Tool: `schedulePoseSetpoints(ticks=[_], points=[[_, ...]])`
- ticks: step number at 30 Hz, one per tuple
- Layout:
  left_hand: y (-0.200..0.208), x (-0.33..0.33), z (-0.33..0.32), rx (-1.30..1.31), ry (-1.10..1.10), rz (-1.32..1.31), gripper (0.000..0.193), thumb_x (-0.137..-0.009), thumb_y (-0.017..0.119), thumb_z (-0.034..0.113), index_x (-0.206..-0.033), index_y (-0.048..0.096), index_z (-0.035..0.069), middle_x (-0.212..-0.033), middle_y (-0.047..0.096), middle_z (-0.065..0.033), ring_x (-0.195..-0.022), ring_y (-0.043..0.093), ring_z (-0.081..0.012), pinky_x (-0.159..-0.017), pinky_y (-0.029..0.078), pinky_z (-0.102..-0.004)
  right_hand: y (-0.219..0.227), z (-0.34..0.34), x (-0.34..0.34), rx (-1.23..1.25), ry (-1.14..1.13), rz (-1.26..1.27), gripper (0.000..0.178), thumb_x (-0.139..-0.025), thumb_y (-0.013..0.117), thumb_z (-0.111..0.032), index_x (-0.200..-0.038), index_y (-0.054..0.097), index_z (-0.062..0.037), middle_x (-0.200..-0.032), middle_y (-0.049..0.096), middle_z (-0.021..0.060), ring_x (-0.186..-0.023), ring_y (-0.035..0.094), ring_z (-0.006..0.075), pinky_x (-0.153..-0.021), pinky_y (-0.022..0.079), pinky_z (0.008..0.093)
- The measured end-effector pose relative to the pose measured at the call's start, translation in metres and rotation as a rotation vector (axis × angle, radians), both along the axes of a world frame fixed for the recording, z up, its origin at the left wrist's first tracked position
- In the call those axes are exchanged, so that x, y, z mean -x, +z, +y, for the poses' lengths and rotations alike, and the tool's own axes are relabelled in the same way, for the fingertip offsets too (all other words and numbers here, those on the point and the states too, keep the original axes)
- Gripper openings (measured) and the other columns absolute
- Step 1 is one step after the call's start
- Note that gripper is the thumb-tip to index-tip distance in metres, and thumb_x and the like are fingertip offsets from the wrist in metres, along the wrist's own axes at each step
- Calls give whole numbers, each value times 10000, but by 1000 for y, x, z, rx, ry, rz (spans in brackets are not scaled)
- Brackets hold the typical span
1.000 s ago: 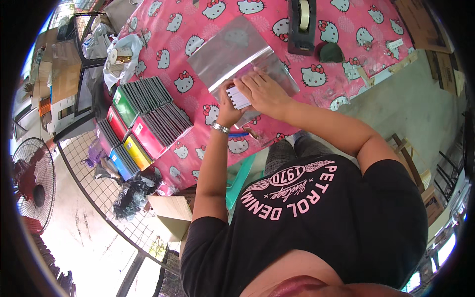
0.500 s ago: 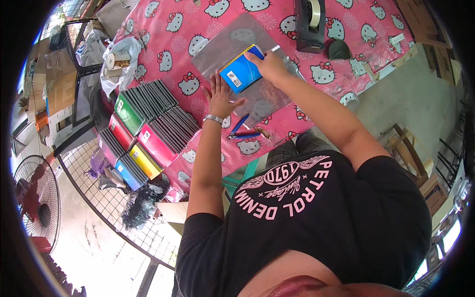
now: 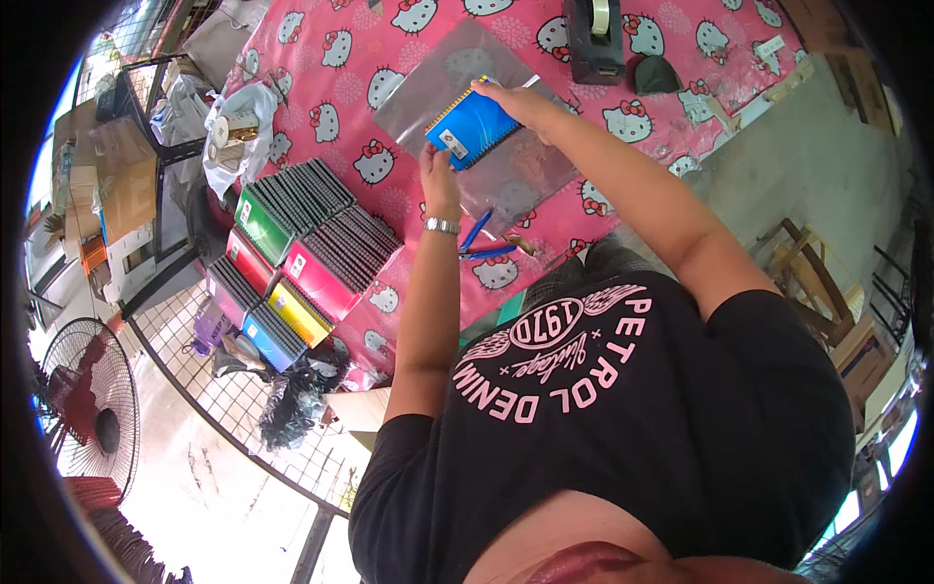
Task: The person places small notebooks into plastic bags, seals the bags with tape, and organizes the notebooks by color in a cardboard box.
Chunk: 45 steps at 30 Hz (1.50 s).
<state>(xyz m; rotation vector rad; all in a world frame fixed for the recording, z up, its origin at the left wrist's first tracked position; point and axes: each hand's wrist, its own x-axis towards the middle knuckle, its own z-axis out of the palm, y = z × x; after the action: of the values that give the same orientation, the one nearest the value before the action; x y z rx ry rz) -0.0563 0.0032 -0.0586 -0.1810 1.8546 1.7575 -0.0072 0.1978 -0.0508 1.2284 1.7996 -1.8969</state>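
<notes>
So, the blue spiral notebook (image 3: 472, 127) sits over a clear plastic sheet (image 3: 506, 190) on the pink table cover (image 3: 375, 161), slanting with its long axis from lower left to upper right. The right hand (image 3: 520, 109) is clamped on the upper-right end, thumb over the corner. The left hand (image 3: 440, 173) is at the lower-left end, fingertips right by that edge; can't tell if they're really pinching it. From the left hand the notebook lies up and to the right; neither hand is clearly nearer. Counting up: one blue notebook between the hands (no idea if more are under it), one sheet, one blue-handled tool (image 3: 479, 243) below it, one tape dispenser (image 3: 595, 68), and six notebook stacks (image 3: 321, 273) off left: green, red, pink, purple, yellow, blue.
</notes>
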Motion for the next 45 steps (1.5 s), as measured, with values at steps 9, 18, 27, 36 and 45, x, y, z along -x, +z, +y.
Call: schedulePoseSetpoints(ticks=[9, 18, 27, 36, 45], points=[[-5, 7, 5, 141, -16, -151, 311, -826, 480, 132, -1114, 541, 32, -907, 600, -29, -731, 558, -113, -660, 453, -251, 17, -27, -90, -758, 684, 481, 245, -743, 667, -304, -847, 637, -84, -925, 583, 102, -872, 579, 307, -742, 475, 414], [14, -94, -68, 809, -472, 839, 560, -759, 687, 280, -1224, 478, 49, -1168, 505, -139, -1137, 461, -309, -932, 362, -425, -7, -44, -87, -953, 992, 457, 166, -768, 587, -154, -901, 605, -58, -925, 608, 106, -907, 606, 274, -771, 471, 417], [27, -85, -24, 1094, -486, 1192, 360, -681, 678, 189, -1026, 580, 161, -1107, 530, -55, -1109, 484, -270, -934, 304, -510, 57, -19, -84, -1237, 1060, 816, 396, -738, 654, -269, -1095, 562, -124, -939, 608, 24, -951, 571, 189, -843, 388, 388], [38, -16, -55, 403, -363, 646, 142, -832, 633, 99, -955, 603, 34, -859, 656, -98, -739, 631, -259, -745, 484, -380, 47, 76, -35, -627, 844, 546, 256, -754, 657, -145, -980, 582, -52, -781, 632, 62, -741, 627, 221, -669, 478, 355], [51, -65, -9, 748, -760, 1141, 542, -800, 630, 249, -1271, 476, 31, -1324, 465, -159, -1294, 347, -331, -1084, 213, -502, 47, 92, 4, -382, 804, 230, 263, -716, 635, -84, -970, 589, -35, -784, 648, 116, -723, 646, 232, -625, 492, 374]])
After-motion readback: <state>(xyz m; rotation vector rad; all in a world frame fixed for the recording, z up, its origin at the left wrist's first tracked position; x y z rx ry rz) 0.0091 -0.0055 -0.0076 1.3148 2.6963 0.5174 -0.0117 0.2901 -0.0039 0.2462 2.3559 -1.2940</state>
